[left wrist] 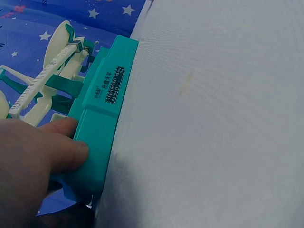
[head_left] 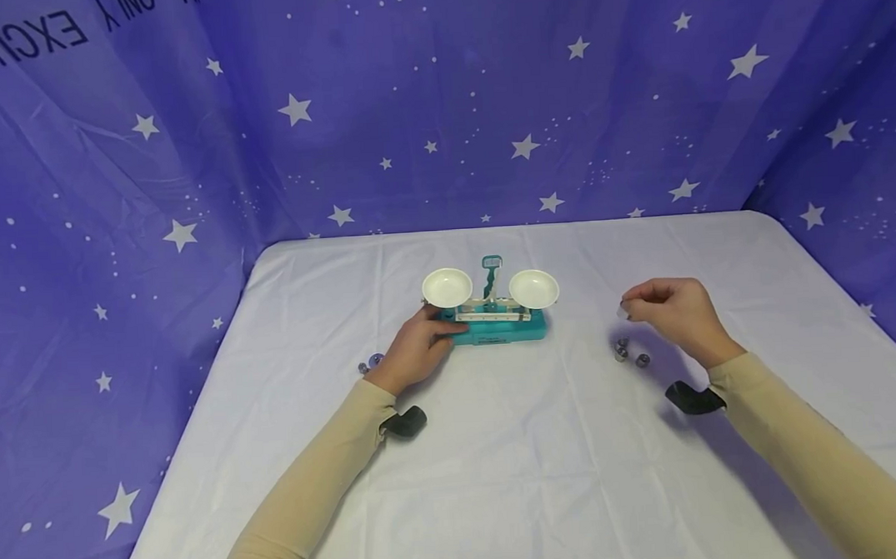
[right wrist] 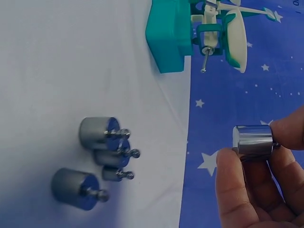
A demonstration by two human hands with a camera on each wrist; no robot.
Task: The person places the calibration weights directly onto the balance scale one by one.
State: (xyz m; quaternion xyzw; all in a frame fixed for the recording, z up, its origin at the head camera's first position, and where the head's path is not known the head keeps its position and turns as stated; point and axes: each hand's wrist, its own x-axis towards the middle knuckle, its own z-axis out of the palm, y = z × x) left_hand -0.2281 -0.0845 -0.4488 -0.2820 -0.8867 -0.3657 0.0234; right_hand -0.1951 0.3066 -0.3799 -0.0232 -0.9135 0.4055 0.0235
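our right hand (head_left: 675, 313) pinches 1 metal weight (right wrist: 255, 139) between its fingers while our left hand (head_left: 415, 349) grips the balance (head_left: 506, 330).

Glossy metal weight (right wrist: 254, 139), smooth plastic balance (head_left: 497, 331)

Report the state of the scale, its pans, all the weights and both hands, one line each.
Scale: standing upright
Left pan: empty
Right pan: empty
Held weight: upright, in the air
Four loose weights: standing upright
Left-side weights: partly hidden
Left hand: holding the scale's end
Right hand: pinching the held weight
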